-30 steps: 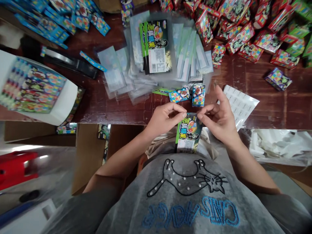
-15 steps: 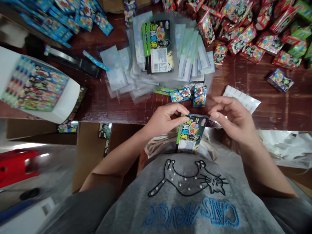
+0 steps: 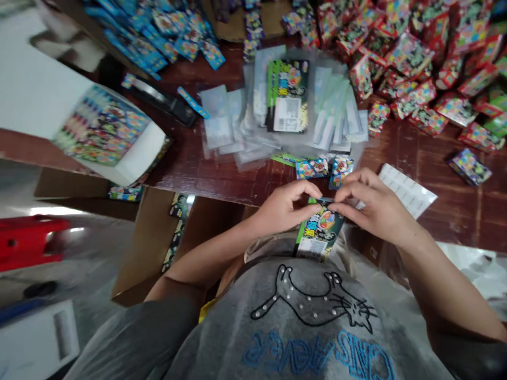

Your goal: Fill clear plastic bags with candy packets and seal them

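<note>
My left hand (image 3: pixel 288 207) pinches the top left corner of a black and green printed packet (image 3: pixel 319 232), which hangs over the lap at the table edge. At the packet's top right corner, my right hand (image 3: pixel 366 203) has its thumb and fingers pressed together on the top edge. Just beyond the hands lie two small blue packs, one on the left (image 3: pixel 312 168) and one on the right (image 3: pixel 341 171). Further back, more black and green packets (image 3: pixel 291 97) rest on a pile of clear plastic sleeves (image 3: pixel 217 119).
Red boxes (image 3: pixel 412 55) are heaped at the back right, blue packs (image 3: pixel 158 31) at the back left. A white box of packs (image 3: pixel 152 140) and a black tape dispenser (image 3: pixel 162 100) stand left. A white label sheet (image 3: pixel 412 190) lies right. Open cartons (image 3: pixel 137 232) stand below the edge.
My right hand has moved in and closed on the packet's top edge, where before it was apart with its fingers loose. The whole view has shifted, so the table things appear further right and lower.
</note>
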`<move>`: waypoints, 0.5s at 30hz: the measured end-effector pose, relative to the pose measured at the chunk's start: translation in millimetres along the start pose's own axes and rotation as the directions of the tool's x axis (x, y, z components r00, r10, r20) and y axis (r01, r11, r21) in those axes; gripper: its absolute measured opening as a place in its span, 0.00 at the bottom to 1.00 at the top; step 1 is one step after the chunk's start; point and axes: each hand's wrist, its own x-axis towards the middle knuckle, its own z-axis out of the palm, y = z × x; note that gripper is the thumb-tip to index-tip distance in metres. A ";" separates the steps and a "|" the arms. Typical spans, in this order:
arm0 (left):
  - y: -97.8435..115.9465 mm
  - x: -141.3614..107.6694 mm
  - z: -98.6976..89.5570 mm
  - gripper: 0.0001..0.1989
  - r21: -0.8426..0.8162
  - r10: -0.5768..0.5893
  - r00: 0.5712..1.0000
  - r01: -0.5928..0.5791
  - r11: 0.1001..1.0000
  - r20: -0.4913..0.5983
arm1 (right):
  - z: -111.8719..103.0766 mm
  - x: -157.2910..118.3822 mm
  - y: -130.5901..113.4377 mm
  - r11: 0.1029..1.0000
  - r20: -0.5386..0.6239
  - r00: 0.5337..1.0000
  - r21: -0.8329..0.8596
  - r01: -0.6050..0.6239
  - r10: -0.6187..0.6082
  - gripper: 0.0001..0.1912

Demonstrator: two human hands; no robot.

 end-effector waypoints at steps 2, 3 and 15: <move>-1.4 -6.0 -1.9 0.07 -0.007 -0.019 0.998 0.019 1.000 -0.067 | 7.3 9.8 2.1 0.997 0.010 0.997 0.004 0.075 -0.075 0.06; -2.0 -9.2 -4.5 0.07 -0.010 -0.035 0.993 0.034 0.999 -0.109 | 11.7 17.8 2.8 0.995 0.014 0.995 0.006 0.103 -0.103 0.06; -52.6 -55.8 -230.4 0.23 0.188 0.008 0.560 0.266 0.946 -0.828 | 58.7 153.1 31.3 0.757 0.141 0.978 -0.620 0.206 -0.151 0.26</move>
